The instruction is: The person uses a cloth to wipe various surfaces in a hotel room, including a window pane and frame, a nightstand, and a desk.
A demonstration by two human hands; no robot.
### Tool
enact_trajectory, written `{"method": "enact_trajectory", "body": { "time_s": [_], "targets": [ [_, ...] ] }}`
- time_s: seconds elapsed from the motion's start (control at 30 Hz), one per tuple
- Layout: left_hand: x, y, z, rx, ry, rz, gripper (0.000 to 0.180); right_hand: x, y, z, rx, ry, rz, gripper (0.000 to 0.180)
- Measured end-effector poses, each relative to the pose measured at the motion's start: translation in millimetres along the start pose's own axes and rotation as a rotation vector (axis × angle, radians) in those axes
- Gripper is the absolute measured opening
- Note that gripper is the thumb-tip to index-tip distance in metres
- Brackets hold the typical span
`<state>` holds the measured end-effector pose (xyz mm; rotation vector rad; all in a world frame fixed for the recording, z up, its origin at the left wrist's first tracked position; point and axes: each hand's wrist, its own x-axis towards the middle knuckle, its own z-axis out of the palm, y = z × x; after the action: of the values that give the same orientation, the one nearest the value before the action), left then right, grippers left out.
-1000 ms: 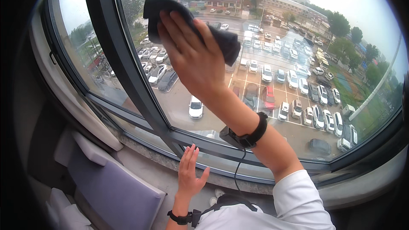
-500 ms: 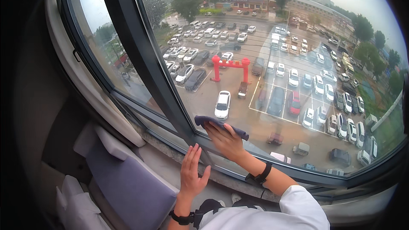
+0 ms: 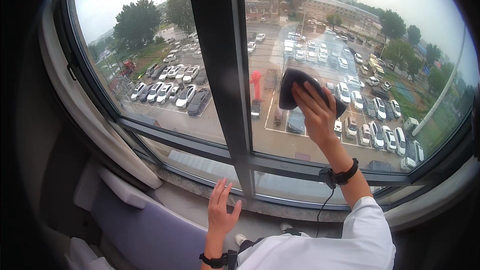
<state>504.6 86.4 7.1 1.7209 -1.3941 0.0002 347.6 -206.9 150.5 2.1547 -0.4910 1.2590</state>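
Observation:
My right hand [image 3: 318, 113] presses a dark folded cloth [image 3: 291, 83] against the right window pane [image 3: 310, 145], well above its lower edge. The fingers lie stretched over the cloth, which sticks out past them on both sides. Lower down, my left hand [image 3: 222, 211] hangs open with its fingers apart and nothing in it. It is nearest to the lower part of the window frame [image 3: 239, 120], just below where the dark upright meets the crossbar. Whether its fingertips touch the frame I cannot tell.
A stone sill [image 3: 280, 210] runs under the window. At left stands a seat with a purple-grey cushion [image 3: 145, 230], beside a pale curtain [image 3: 65, 80]. A cable [image 3: 322, 210] hangs from the device on my right wrist. Outside, beyond the glass, is a car park.
My right hand has moved the cloth up and to the right across the pane, away from the bottom corner by the upright. My view has turned; my left hand stays raised and open.

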Motion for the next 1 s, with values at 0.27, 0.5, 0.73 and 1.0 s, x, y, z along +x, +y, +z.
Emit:
{"method": "enact_trajectory", "body": {
  "time_s": [0.27,0.5,0.73,1.0],
  "targets": [
    [-73,-61,-55,0.056,0.005,-0.228,0.049,181,76,-34,-0.242,0.565,0.011,0.047],
    [-87,-71,-74,0.004,-0.029,-0.309,0.046,169,-14,26,-0.238,0.409,0.126,0.053],
    [-83,-82,-74,-0.038,-0.060,-0.272,0.046,-2,-76,66,-0.098,0.065,0.193,0.059],
    [-78,-98,-76,-0.057,-0.106,-0.247,0.039,-105,-92,55,0.019,-0.111,0.138,0.036]
  ]
}}
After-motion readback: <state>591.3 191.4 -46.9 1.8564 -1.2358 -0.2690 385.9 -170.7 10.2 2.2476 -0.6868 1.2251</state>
